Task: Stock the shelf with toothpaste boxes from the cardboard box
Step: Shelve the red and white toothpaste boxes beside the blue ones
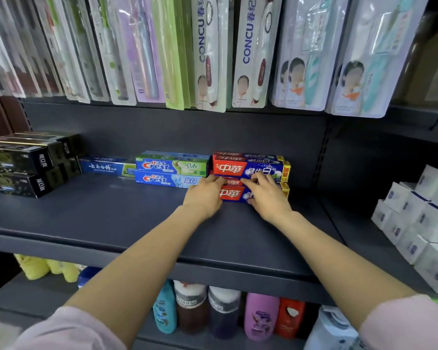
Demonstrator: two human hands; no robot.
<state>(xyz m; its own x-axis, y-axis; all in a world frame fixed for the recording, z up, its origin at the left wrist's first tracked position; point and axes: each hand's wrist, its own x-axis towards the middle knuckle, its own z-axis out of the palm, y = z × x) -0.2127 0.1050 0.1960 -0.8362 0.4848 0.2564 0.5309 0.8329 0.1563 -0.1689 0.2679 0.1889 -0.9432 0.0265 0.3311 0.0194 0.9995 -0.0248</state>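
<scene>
The dark shelf point(111, 218) lay bare across its front and lower left of the frame, wide enough for a hand. Black boxes point(28, 162) blocked the far left, Crest boxes point(171, 173) the centre back, hanging toothbrush packs point(208, 54) overhead, white cartons point(420, 223) the right.

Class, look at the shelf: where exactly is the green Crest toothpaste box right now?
The green Crest box lies at the back of the dark shelf, stacked on the blue Crest box, left of the red toothpaste boxes.
</scene>
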